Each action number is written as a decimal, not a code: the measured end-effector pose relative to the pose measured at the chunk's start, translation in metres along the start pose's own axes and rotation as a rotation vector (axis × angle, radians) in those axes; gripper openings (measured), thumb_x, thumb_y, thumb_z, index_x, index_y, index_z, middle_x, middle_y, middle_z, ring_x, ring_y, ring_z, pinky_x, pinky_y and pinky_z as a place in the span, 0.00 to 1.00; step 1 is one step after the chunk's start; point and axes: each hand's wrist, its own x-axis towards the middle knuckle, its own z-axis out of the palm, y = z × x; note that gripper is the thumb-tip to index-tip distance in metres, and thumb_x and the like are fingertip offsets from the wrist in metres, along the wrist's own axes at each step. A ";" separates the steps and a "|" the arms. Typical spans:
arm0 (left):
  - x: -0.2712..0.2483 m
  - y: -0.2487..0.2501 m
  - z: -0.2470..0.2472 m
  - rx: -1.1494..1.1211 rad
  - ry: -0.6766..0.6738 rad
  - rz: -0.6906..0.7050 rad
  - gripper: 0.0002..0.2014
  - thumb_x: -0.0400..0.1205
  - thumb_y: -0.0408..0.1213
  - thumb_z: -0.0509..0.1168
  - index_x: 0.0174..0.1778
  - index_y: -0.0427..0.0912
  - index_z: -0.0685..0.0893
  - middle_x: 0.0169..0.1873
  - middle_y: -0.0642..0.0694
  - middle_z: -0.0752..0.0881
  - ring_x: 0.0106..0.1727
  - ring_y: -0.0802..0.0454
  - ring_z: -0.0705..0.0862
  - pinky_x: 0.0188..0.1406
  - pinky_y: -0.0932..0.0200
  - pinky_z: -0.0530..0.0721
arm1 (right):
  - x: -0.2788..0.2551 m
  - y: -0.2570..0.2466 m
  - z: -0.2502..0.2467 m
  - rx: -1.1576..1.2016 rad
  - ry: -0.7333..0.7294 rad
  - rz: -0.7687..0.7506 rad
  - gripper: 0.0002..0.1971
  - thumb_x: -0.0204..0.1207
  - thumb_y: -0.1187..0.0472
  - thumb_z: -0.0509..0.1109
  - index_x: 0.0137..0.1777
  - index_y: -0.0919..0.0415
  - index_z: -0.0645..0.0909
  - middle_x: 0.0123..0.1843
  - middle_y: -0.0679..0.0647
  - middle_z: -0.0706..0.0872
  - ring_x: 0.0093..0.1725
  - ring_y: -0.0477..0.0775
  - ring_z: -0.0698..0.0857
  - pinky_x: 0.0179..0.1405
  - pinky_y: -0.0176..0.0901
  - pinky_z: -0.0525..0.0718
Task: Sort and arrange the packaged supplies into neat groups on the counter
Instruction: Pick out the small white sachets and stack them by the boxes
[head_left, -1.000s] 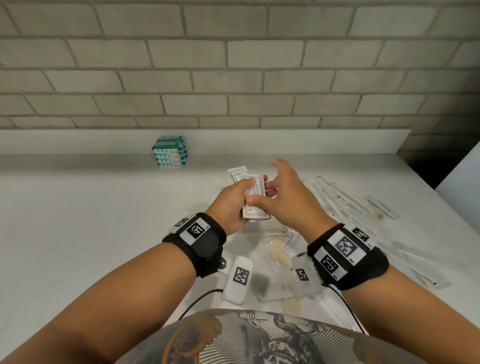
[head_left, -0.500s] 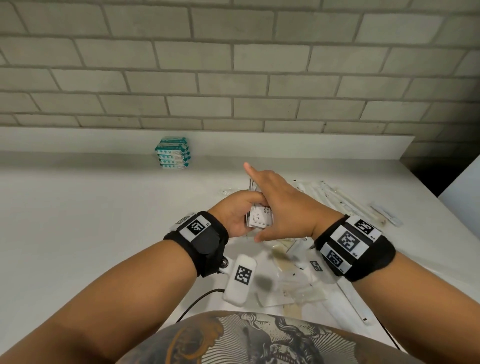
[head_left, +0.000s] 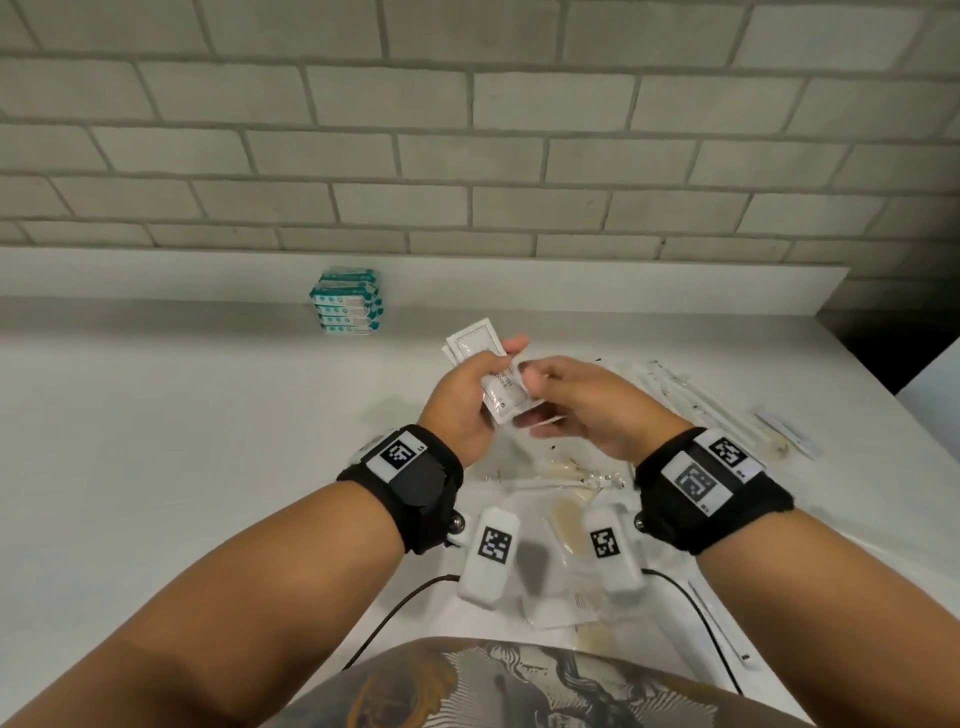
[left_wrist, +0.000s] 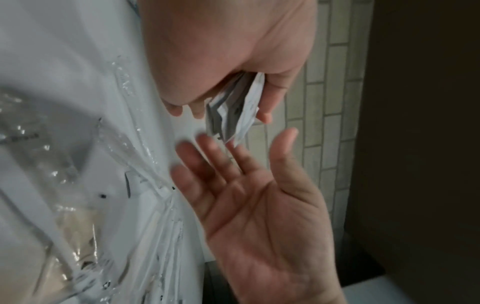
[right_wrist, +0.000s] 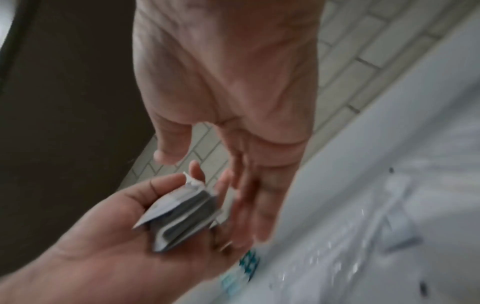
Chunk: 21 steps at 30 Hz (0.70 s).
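My left hand (head_left: 470, 387) grips a stack of white sachets (head_left: 493, 387) above the white counter (head_left: 182, 441), thumb on top. The left wrist view shows the stack's edge (left_wrist: 233, 109) pinched between thumb and fingers. My right hand (head_left: 553, 387) hovers just right of the stack, palm toward it. Its fingers (left_wrist: 207, 148) are straight and hold nothing. In the right wrist view the sachets (right_wrist: 182, 211) lie in the left palm (right_wrist: 116, 236), below the right hand (right_wrist: 233, 102). A pile of teal packets (head_left: 347, 307) stands at the back wall.
Long swab packets (head_left: 691, 395) lie on the counter to the right. Clear packets with beige contents (head_left: 566, 519) are scattered near the front edge, under my wrists. A brick wall rises behind. The counter ends at a dark gap (head_left: 893, 338) on the right.
My right hand, which lay over the stack half a second ago, has come off it to the right and opened. The left hand still holds the sachets, now tilted and slightly fanned.
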 end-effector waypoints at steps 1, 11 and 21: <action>0.004 -0.002 -0.001 -0.003 -0.007 -0.010 0.20 0.81 0.31 0.58 0.69 0.35 0.80 0.53 0.33 0.83 0.55 0.39 0.83 0.62 0.43 0.78 | 0.005 0.003 0.004 0.073 -0.054 0.013 0.18 0.79 0.52 0.69 0.63 0.62 0.78 0.55 0.60 0.87 0.51 0.58 0.87 0.57 0.54 0.85; 0.084 0.029 -0.077 0.388 0.181 -0.011 0.21 0.81 0.34 0.69 0.69 0.33 0.75 0.55 0.33 0.87 0.51 0.42 0.88 0.46 0.52 0.87 | 0.111 0.009 -0.002 0.041 0.009 0.164 0.07 0.78 0.67 0.72 0.54 0.63 0.82 0.42 0.61 0.88 0.33 0.54 0.86 0.31 0.43 0.87; 0.192 0.074 -0.117 1.504 0.274 -0.141 0.25 0.78 0.45 0.71 0.66 0.38 0.73 0.58 0.40 0.82 0.56 0.42 0.84 0.56 0.52 0.83 | 0.264 -0.010 0.005 -0.699 0.058 0.233 0.16 0.76 0.55 0.74 0.53 0.68 0.87 0.45 0.63 0.91 0.41 0.61 0.90 0.52 0.50 0.89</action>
